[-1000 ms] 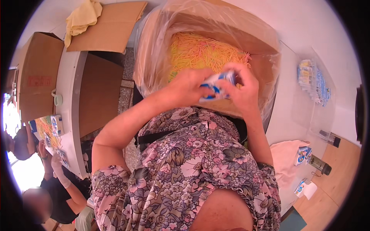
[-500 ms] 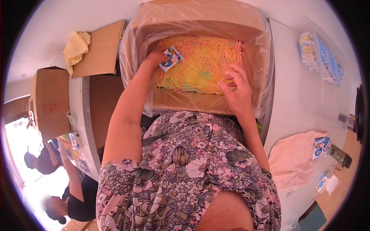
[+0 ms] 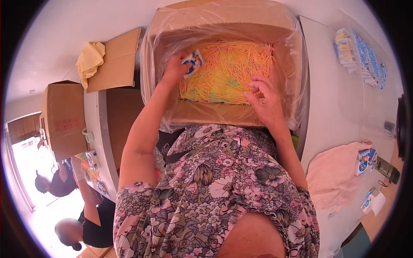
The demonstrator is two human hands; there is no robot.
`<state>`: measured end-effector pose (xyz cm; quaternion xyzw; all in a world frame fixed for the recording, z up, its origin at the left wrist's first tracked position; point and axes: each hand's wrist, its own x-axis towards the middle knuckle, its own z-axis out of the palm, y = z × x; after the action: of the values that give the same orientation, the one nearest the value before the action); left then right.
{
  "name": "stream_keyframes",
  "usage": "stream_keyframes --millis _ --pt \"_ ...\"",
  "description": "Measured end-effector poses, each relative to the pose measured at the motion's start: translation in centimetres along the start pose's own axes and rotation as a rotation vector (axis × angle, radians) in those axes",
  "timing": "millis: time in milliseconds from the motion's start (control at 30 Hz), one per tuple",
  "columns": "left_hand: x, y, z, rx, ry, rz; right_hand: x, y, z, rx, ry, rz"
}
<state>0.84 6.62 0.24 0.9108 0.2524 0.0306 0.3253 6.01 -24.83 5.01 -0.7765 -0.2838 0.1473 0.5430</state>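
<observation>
My left hand [image 3: 174, 69] is closed on a small blue-and-white packet [image 3: 194, 62] with a printed picture and zigzag edges. It holds the packet inside a cardboard box [image 3: 215, 112], near the left wall. Many thin yellow, orange and green sticks [image 3: 228, 69] lie heaped in the box, over a clear plastic liner [image 3: 297, 77]. At the right side of the heap is my right hand [image 3: 267, 101], thumb and bent fingers apart, with nothing visible between them. Its palm side is partly hidden.
Several blue-and-white packets [image 3: 368, 60] lie on the white table [image 3: 320, 103] at right. Nearer are a pink cloth [image 3: 333, 172], more packets [image 3: 363, 161] and a dark bottle [image 3: 388, 170]. At left are a yellow cloth [image 3: 91, 60], a cardboard box [image 3: 64, 120] and two people.
The packet has turned in my left hand, showing less of its front. My right hand stays at the same side of the heap. The whole view has shifted slightly.
</observation>
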Motion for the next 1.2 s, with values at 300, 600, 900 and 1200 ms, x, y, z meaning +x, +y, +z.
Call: stream_keyframes --millis 300,600,900,1200 --pt "-1.4 -1.4 3.8 0.695 -0.015 0.299 0.0 0.1 0.2 -0.006 -0.017 -0.007" --pt "0.7 -3.2 4.2 0.513 0.104 0.030 0.1 0.0 0.1 0.001 -0.071 0.003" --pt "1.9 -3.2 3.5 0.084 0.207 -0.032 0.1 -0.1 0.0 -0.010 -0.077 -0.007" --pt "1.9 -3.9 3.2 0.022 0.292 0.036 0.3 0.0 0.5 -0.017 -0.067 0.012"
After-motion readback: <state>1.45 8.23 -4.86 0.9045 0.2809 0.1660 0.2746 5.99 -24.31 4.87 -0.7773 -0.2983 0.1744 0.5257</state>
